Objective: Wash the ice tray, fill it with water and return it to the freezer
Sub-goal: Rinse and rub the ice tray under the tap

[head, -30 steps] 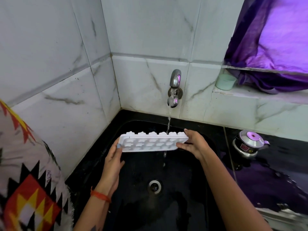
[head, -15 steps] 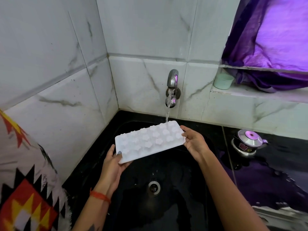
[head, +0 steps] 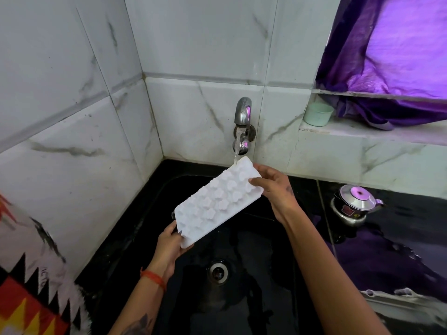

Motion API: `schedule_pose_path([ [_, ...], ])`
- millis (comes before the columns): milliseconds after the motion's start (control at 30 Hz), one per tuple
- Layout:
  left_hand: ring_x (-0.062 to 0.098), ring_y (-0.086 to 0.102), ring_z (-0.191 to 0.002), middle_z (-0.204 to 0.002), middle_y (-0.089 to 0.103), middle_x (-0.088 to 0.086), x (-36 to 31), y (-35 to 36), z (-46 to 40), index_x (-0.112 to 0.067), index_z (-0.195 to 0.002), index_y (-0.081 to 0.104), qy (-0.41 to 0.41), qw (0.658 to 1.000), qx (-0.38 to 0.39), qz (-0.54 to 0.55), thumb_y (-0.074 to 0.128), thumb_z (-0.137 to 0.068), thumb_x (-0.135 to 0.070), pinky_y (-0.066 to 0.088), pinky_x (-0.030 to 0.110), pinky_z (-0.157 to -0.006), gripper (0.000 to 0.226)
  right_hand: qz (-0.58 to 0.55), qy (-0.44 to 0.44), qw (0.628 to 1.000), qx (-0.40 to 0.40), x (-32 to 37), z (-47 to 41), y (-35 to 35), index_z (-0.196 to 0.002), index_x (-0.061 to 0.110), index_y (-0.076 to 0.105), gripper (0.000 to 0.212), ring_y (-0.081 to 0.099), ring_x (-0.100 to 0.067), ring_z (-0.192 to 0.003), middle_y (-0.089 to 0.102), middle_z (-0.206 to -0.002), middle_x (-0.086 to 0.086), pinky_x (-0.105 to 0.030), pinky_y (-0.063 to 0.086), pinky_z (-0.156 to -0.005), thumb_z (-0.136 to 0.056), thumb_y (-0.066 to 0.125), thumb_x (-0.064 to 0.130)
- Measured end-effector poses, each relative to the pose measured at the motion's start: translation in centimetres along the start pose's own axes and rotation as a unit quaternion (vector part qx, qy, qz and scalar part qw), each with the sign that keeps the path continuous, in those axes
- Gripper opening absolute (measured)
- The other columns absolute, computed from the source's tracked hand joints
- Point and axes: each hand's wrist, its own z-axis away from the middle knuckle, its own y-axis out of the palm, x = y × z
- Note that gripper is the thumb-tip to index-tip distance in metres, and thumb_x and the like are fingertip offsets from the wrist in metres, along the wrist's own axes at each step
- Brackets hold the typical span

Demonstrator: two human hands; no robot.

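Sink [head: 266, 298]: black basin, lower centre of frame, drain below the tray.
Ice tray [head: 219, 201]: white, tilted, high end upper right under the tap [head: 242, 116]; water lands on that end.
Right hand [head: 275, 192]: grip closed on tray's upper right end.
Left hand [head: 170, 245]: grip closed on tray's lower left corner.
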Motion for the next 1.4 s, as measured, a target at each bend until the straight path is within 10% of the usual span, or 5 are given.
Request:
schedule_pose_path([
  [267, 0.012, 0.058, -0.059, -0.058, 0.07, -0.006, 0.3, 2.2, -1.3, -0.012, -0.115, 0.06, -0.029, 0.999, 0.027, -0.008, 0.05, -0.089, 0.01, 0.048, 0.021, -0.051, 0.036, 0.075, -0.024, 0.995, -0.063, 0.6, -0.5, -0.7, -0.12, 0.016, 0.064, 0.042, 0.066, -0.015, -0.103, 0.069, -0.113, 0.002, -0.034, 0.051, -0.095, -0.078, 0.072, 0.015],
  [800, 0.026, 0.065, -0.104, -0.119, 0.065, 0.013, -2.2, 4.0, -0.9, -0.011, -0.14, 0.044, 0.095, 0.994, 0.024, -0.045, 0.051, -0.094, 0.0, 0.054, 0.045, -0.09, 0.048, 0.044, 0.093, 0.979, -0.178, -5.3, -0.4, -6.9, -0.123, 0.013, 0.062, 0.058, 0.063, -0.029, -0.107, 0.065, -0.118, -0.011, -0.046, 0.049, -0.099, -0.065, 0.062, 0.018],
  [1200, 0.025, 0.065, -0.1, -0.111, 0.068, 0.008, -0.5, 7.4, -2.2, -0.01, -0.12, 0.058, 0.069, 0.986, 0.02, -0.148, 0.054, -0.09, 0.001, 0.053, 0.048, -0.091, 0.032, -0.041, 0.047, 0.974, -0.219, -3.3, 2.3, -9.2, -0.126, 0.004, 0.057, 0.045, 0.065, -0.017, -0.082, 0.065, -0.107, -0.01, -0.02, 0.057, -0.067, -0.084, 0.056, -0.011],
  [1400, 0.027, 0.066, -0.098, -0.107, 0.067, 0.007, -0.6, 9.4, -3.2, -0.015, -0.119, 0.058, 0.051, 0.985, 0.016, -0.162, 0.052, -0.09, -0.002, 0.055, 0.049, -0.087, 0.033, -0.056, -0.005, 0.974, -0.219, -2.2, 2.1, -9.6, -0.126, 0.003, 0.057, 0.046, 0.063, -0.024, -0.098, 0.065, -0.117, -0.014, -0.033, 0.053, -0.088, -0.083, 0.057, -0.013],
])
